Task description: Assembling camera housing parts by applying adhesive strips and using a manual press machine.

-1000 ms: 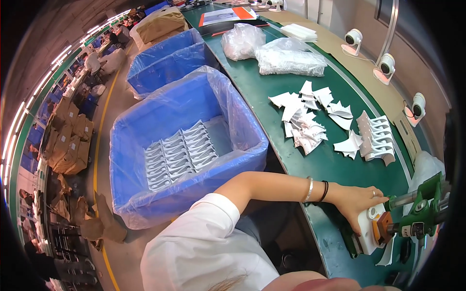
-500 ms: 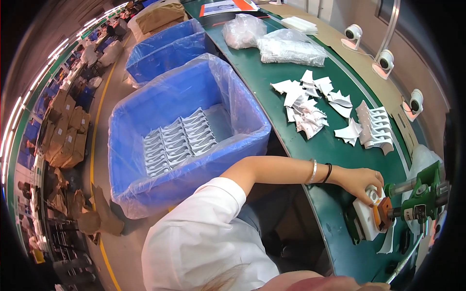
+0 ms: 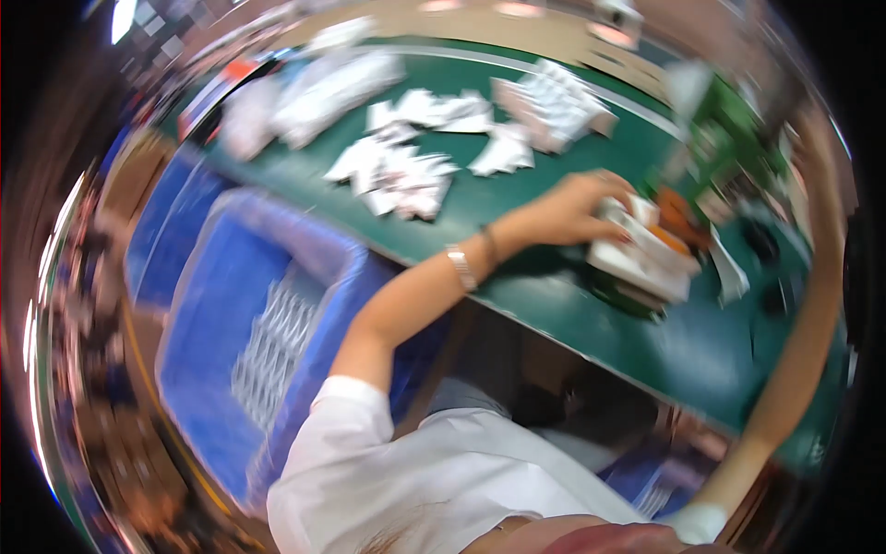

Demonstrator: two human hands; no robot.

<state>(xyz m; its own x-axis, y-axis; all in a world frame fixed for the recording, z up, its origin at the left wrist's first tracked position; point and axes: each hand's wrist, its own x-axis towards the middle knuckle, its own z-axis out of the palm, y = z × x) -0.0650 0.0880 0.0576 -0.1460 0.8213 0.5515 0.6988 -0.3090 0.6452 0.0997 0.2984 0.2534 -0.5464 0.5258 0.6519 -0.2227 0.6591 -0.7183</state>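
My left hand (image 3: pixel 583 210) is closed, thumb and fingers pinching a white plastic part (image 3: pixel 642 214) at the fixture. The fixture has a white block (image 3: pixel 628 261) on a dark base, with an orange piece (image 3: pixel 669 240) and a brown-red block (image 3: pixel 681 214) against it. Behind stands a green hand press (image 3: pixel 729 129), its lower end close to the brown-red block. My right hand (image 3: pixel 812 138) is raised beside the top of the press. Motion blur smears its fingers, so its grip does not show. A curved white piece (image 3: pixel 729 275) lies right of the fixture.
Loose white fan-shaped pieces (image 3: pixel 397 175) lie on the green bench (image 3: pixel 544 309), beside a stack of white parts (image 3: pixel 554 102). Wrapped bags (image 3: pixel 337 92) sit farther left. A lined blue bin (image 3: pixel 198 369) beside the bench holds rows of white parts (image 3: pixel 272 346).
The view has swung right, so the bench and press shift left and up in it. My right arm has come into sight, raised by the press. My left hand stays at the white part.
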